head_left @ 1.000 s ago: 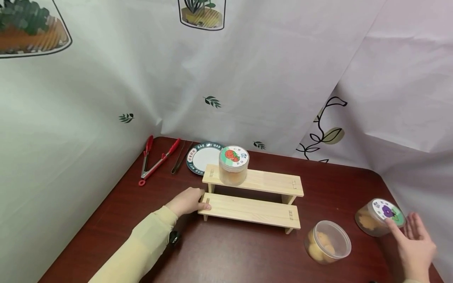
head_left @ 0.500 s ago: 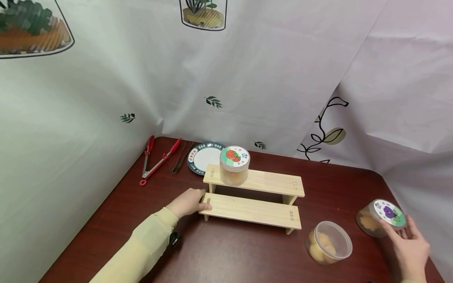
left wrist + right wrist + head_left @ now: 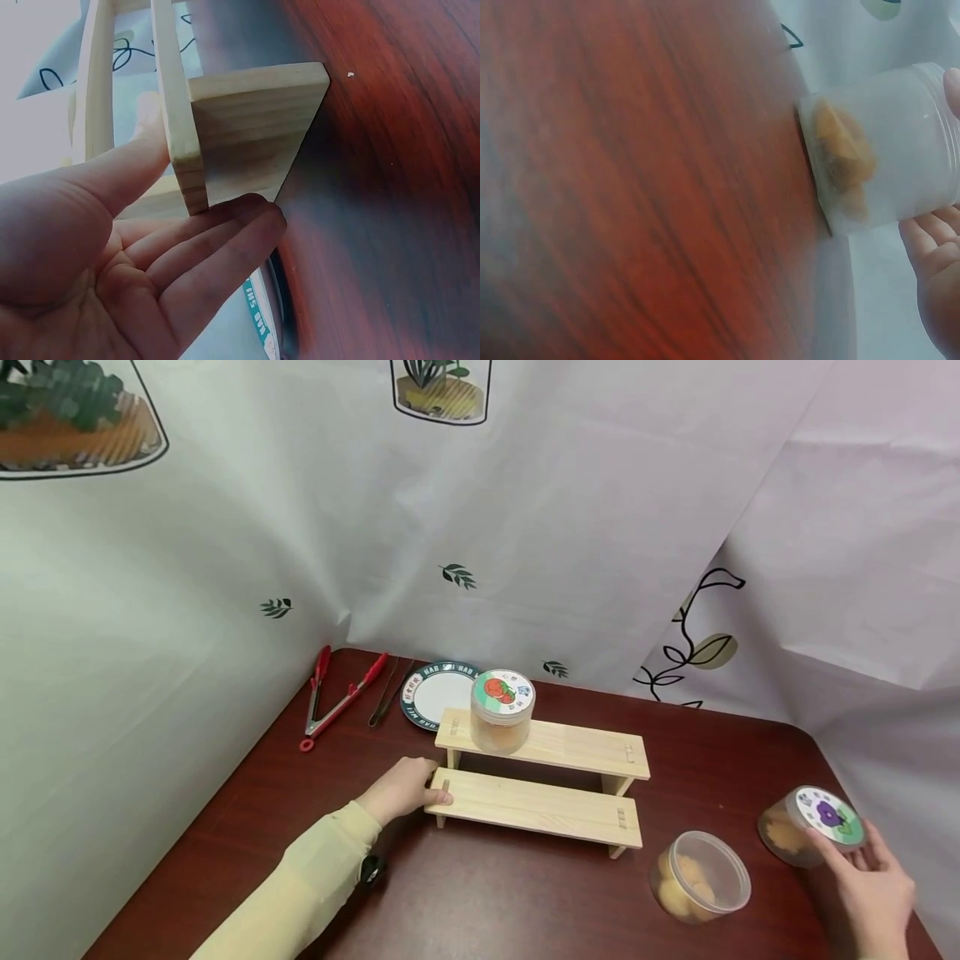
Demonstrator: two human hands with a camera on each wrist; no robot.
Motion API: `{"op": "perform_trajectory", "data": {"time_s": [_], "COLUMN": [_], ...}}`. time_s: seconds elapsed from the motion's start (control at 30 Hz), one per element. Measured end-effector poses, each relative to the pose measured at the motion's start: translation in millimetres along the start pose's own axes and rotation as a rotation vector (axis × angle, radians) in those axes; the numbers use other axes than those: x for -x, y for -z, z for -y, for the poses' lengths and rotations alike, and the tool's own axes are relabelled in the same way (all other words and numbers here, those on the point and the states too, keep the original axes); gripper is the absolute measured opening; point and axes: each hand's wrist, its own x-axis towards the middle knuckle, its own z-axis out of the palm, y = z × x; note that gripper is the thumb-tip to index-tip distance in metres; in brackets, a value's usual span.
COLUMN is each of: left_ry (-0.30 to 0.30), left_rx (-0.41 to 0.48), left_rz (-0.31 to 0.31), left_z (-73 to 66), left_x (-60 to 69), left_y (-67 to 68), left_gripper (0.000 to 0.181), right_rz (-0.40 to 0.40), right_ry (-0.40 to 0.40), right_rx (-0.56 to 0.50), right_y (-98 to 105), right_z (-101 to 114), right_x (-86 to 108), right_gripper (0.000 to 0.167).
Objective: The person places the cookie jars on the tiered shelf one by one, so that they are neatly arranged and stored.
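Note:
At the left end of a two-tier wooden rack (image 3: pixel 536 810), my left hand (image 3: pixel 401 789) grips the lower board. The left wrist view has its thumb over the board (image 3: pixel 174 97) and the other fingers against the end. On the far right, my right hand (image 3: pixel 870 881) holds a lidded clear jar (image 3: pixel 787 831) near its lid, thumb on one side and fingers on the other. Brown pieces lie inside this jar (image 3: pixel 885 150), whose base is at the table. A second jar (image 3: pixel 502 735), with a tomato-like picture on its lid, stands on the upper board.
An open clear jar (image 3: pixel 723 881) with yellow round pieces stands between rack and right hand. Red-handled tongs (image 3: pixel 333 714), slim metal tongs (image 3: pixel 386 697) and a blue-rimmed plate (image 3: pixel 420 710) lie behind on the left. Patterned cloth (image 3: pixel 600 527) borders the dark table (image 3: pixel 465 902).
My right hand has moved in to the left and closed its thumb and fingers on the lidded jar. The left hand keeps its grip on the rack. The head view has shifted slightly.

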Motion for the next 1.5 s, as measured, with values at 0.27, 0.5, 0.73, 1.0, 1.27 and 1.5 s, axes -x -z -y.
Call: {"op": "perform_trajectory", "data": {"time_s": [0.27, 0.5, 0.73, 1.0, 1.27, 1.5], "left_ry": [0.009, 0.033, 0.044, 0.018, 0.018, 0.02], "left_rx": [0.039, 0.044, 0.043, 0.026, 0.042, 0.04], "left_rz": [0.025, 0.051, 0.063, 0.054, 0.061, 0.058], "left_z": [0.0, -1.2, -0.6, 1.4, 1.5, 2.8], "left_x": [-1.9, -2.7, -2.7, -3.0, -3.9, -3.9], "left_y": [0.5, 2.1, 3.3, 3.3, 3.5, 1.2], "left_gripper": [0.038, 0.034, 0.037, 0.041, 0.037, 0.037], "right_rz": [0.012, 0.035, 0.075, 0.128, 0.163, 0.197], "right_ry": [0.0, 0.022, 0.065, 0.158, 0.233, 0.311], "right_rx": [0.013, 0.022, 0.112, 0.19, 0.158, 0.263], "right_y": [-0.4, -5.4, -15.4, -27.1, -39.9, -46.2], "right_z": [1.8, 10.2, 28.0, 51.3, 72.7, 87.5], "right_x": [0.3, 7.3, 19.5, 34.5, 48.7, 58.4], "right_gripper": [0.078, 0.077, 0.071, 0.07, 0.068, 0.068]}}
